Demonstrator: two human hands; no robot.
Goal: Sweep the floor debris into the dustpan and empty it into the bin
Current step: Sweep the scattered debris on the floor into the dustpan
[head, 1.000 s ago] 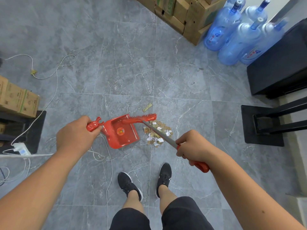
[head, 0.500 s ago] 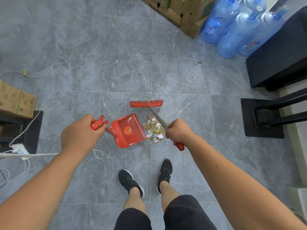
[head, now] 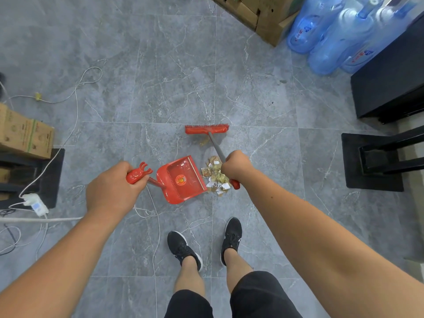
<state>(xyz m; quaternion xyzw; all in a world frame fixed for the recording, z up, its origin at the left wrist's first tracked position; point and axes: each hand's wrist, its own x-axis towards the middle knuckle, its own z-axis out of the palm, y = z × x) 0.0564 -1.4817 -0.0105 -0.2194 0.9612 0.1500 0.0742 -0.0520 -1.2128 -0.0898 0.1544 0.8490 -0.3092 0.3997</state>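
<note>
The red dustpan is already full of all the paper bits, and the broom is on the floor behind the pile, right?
Not quite. The head view shows the red dustpan empty; the paper bits lie on the floor beside it. The broom does sit behind the pile.

A storeroom or back office: grey marble-look floor tiles (head: 174,65), stacked cardboard boxes (head: 257,10) and blue water-cooler jugs (head: 332,35) beyond the hands, loose cables (head: 75,92) and a power strip (head: 34,203) left.

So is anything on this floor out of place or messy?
Yes. A heap of torn paper scraps lies on the tiles beside the empty red dustpan. One stray scrap sits apart, near the broom head. A loose white cable trails across the floor by the shoes.
</note>
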